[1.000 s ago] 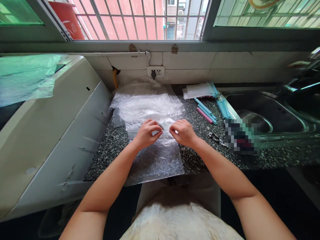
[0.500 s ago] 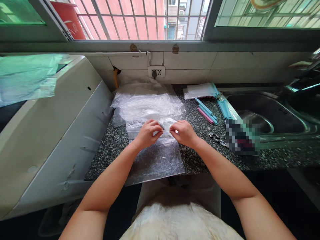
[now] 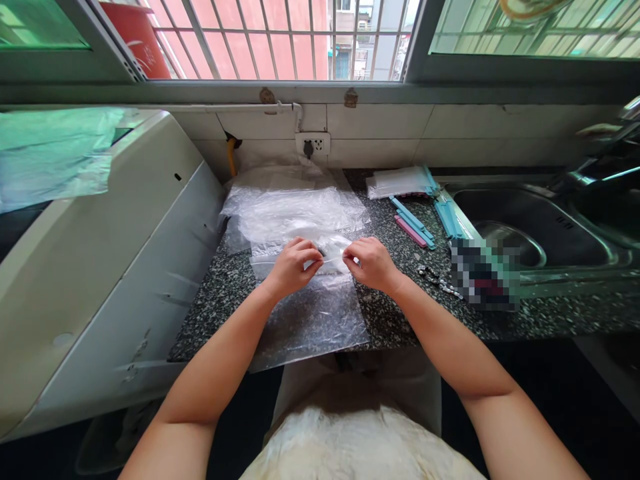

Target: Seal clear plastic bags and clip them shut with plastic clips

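While left hand (image 3: pixel 299 267) and right hand (image 3: pixel 371 265) pinch, clear plastic bag (image 3: pixel 332 265) between them

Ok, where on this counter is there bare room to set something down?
Bare counter shows between the cream appliance and the clear bags, and between those bags and the teal strips. Crowded: under the left hand and right hand, and beside the sink, with more strips, a chain and a blurred item.

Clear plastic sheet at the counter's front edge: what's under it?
Speckled countertop shows through the clear plastic sheet; left hand and right hand hide what's beneath them.
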A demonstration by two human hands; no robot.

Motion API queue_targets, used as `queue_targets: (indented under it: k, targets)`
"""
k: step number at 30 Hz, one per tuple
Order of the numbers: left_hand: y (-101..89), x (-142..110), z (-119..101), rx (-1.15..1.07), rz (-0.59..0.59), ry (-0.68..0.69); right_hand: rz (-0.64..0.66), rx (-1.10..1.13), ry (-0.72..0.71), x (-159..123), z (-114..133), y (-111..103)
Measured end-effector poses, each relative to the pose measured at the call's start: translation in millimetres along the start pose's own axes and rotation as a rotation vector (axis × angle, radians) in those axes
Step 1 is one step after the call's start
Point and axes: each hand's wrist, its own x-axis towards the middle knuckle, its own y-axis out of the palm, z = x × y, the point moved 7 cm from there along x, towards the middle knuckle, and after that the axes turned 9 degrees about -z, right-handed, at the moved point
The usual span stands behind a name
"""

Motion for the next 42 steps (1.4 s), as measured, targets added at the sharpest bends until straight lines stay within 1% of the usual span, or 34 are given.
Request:
queue_targets:
  k: [12, 19, 25, 31, 42]
  targets:
    - [0.0, 0.1, 1.0, -0.022, 0.008, -0.021, -0.004, -0.018, -0.011, 0.1, -0.7, 0.4]
    - [0.6, -0.7, 2.5, -0.018, -0.023, -0.039, -0.027, -0.011, -0.015, -0.4, 1.8, 1.7]
    - [3.3, -0.3, -0.7, -0.038, -0.019, -0.012, -0.026, 0.022, -0.015, -0.9, 5.0, 4.1]
    - [4.1, -0.2, -1.2, -0.041, 0.006, -0.022, -0.023, 0.042, -0.009, -1.1, 4.3, 4.7]
    - [4.0, -0.1, -4.1, -0.044, 0.003, -0.003, -0.007, 0.073, 0.009, -1.4, 4.4, 4.5]
